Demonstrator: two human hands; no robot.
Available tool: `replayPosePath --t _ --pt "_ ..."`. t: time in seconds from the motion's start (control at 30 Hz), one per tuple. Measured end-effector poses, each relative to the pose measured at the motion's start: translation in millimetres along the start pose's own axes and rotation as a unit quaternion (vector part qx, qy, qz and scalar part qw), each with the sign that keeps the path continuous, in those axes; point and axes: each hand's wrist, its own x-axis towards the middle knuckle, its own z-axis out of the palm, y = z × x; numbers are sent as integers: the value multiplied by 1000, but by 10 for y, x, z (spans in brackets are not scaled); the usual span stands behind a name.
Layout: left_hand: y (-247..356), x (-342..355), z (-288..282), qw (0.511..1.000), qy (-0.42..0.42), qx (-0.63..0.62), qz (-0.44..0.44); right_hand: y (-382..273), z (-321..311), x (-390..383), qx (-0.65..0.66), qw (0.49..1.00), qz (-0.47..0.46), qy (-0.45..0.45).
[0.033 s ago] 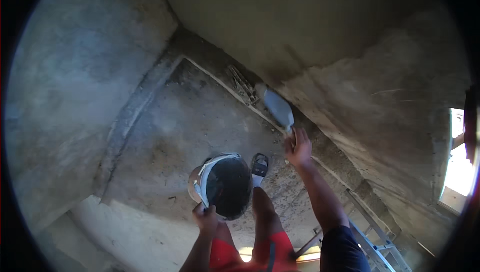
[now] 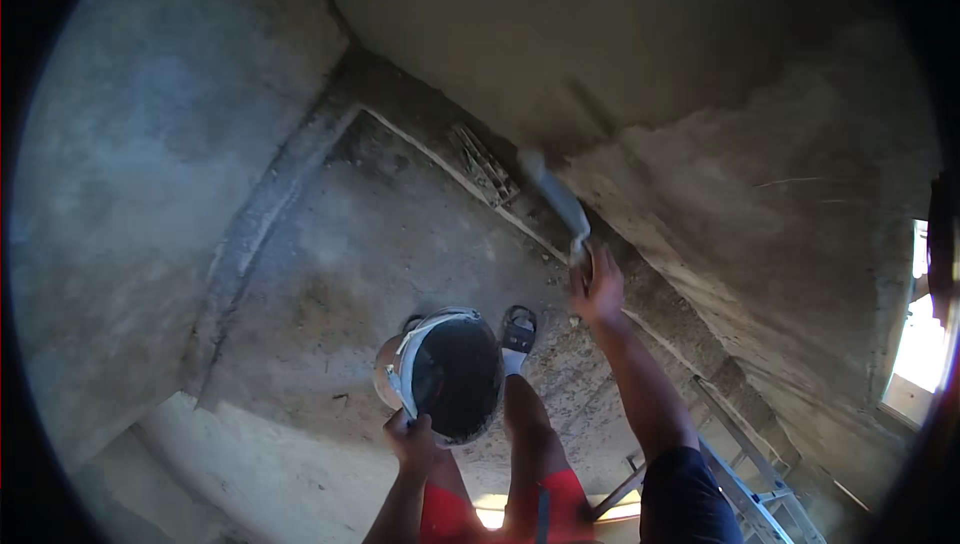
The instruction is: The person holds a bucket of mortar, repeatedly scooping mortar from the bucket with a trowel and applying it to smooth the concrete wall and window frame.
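Observation:
My right hand (image 2: 600,289) is wrapped round the handle of a trowel (image 2: 562,206), its pale metal blade reaching up and left toward the plastered wall. Motion smears the blade tip, so I cannot tell whether it touches the wall. A bucket (image 2: 386,372) hangs or stands in front of my legs, dark inside; what it holds is hard to make out. My left hand (image 2: 408,436) is closed on the bucket's near left rim or handle, and the bucket's mouth tilts toward me.
A bundle of thin strips or a frame (image 2: 482,166) lies along the wall's foot ledge. The wall (image 2: 700,214) has a darker, smoother upper patch. A metal ladder (image 2: 755,484) stands at lower right, and a bright opening (image 2: 915,344) at far right. My sandalled foot (image 2: 518,329) is beside the bucket.
The trowel blade has turned more edge-on, its tip shifting slightly upward. The bucket and my left hand stay almost where they were.

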Motion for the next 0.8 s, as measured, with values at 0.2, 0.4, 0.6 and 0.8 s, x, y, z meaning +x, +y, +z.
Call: replayPosePath --t 0.2,0.4,0.6,0.8 --pt "-628 14 377 998 -20 49 -31 799 863 715 -22 997 -23 67" --pt "-709 77 219 990 -33 87 -102 1143 1038 1198 -99 993 51 44" --pt "-774 109 226 995 -37 78 -58 1479 873 1071 -12 977 128 -170" --pt "-637 157 123 997 -41 66 -28 1107 457 1058 55 998 34 3"
